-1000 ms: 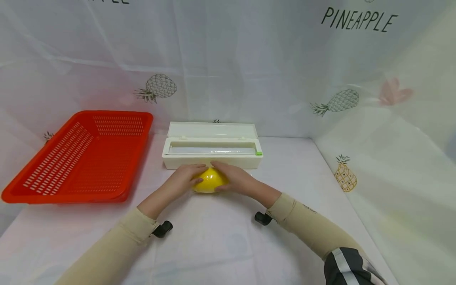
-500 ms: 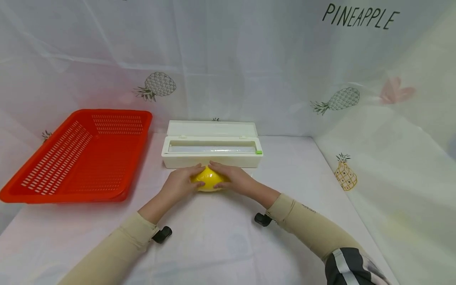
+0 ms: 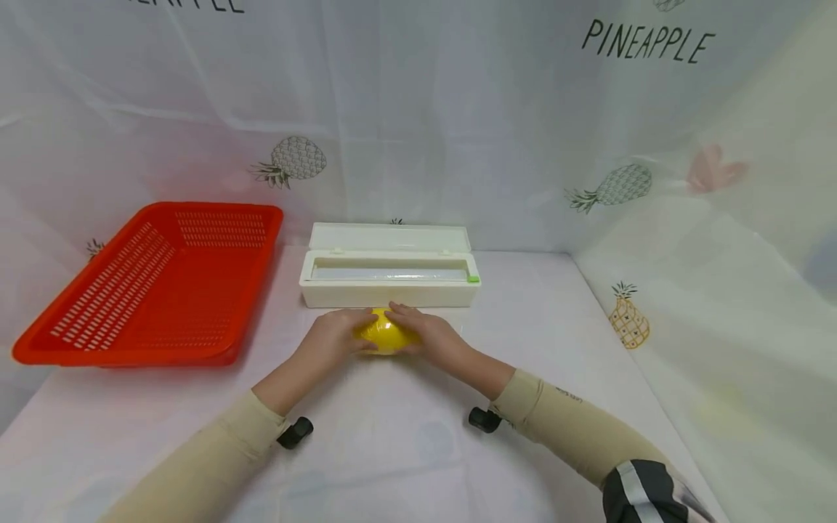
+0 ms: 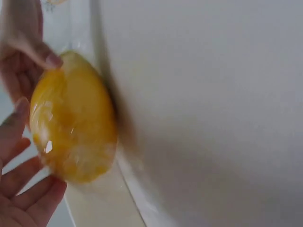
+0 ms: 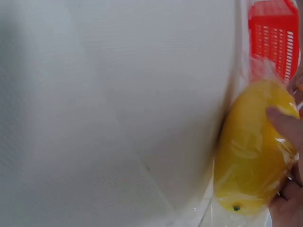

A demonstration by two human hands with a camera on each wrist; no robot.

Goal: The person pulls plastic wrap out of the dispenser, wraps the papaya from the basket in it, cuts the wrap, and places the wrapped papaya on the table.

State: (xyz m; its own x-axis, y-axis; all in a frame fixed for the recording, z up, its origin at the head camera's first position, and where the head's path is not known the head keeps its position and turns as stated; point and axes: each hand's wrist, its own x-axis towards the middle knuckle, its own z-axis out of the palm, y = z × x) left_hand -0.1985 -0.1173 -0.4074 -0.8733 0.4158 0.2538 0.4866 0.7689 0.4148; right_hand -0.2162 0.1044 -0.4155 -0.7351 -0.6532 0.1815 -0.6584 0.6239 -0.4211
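A yellow oval fruit point(image 3: 387, 334), wrapped in shiny clear plastic film, is between both hands close in front of a white cling film dispenser point(image 3: 392, 294). My left hand point(image 3: 332, 340) holds its left side, thumb toward me and fingers at the far side. On the other side, my right hand point(image 3: 439, 340) grips it; in the right wrist view the right thumb point(image 5: 284, 124) lies across the wrapped fruit point(image 5: 253, 146). A loose tuft of film point(image 5: 265, 68) stands off one end, and a small dark green spot shows at the other.
A red perforated plastic basket point(image 3: 196, 290) stands at the left of the white-covered table point(image 3: 386, 450). The dispenser's lid point(image 3: 390, 237) is raised, with a film roll inside and a green piece point(image 3: 474, 279) at its right end. Pineapple-print cloth point(image 3: 418, 123) hangs behind.
The fingers of both hands have shifted over the fruit, the right fingertips coming slightly nearer to me. The fruit stays at about the same spot; the basket and dispenser are unmoved.
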